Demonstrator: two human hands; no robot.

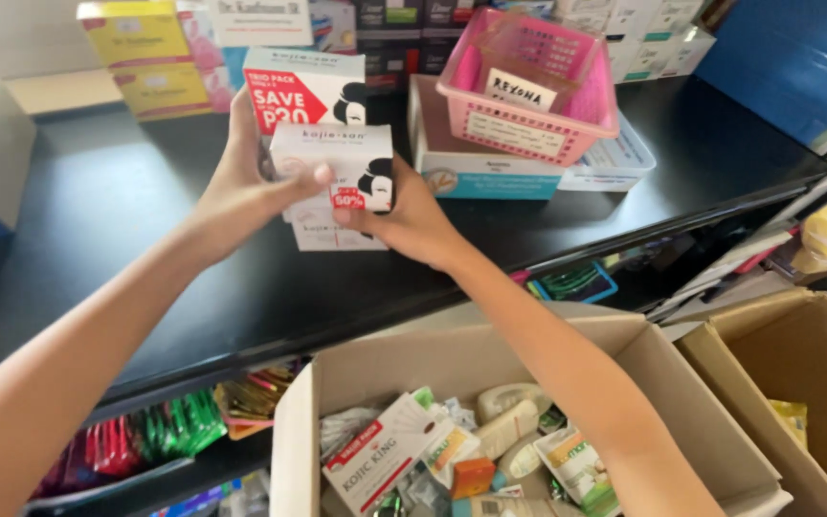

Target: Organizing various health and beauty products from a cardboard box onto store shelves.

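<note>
Both of my hands hold a small stack of white soap boxes above the black shelf top (117,220). My left hand (241,187) grips the left side, thumb across the front of the middle white box (337,168). My right hand (409,225) supports the stack from the right and below, fingers under the lowest white box (332,236). A larger white and red box (303,91) sits at the top of the stack, behind the middle one.
A pink plastic basket (528,86) rests on flat boxes at the back right. Yellow boxes (145,53) stand at the back left. Below me an open cardboard carton (490,364) holds several mixed packages; another carton (796,373) is at right.
</note>
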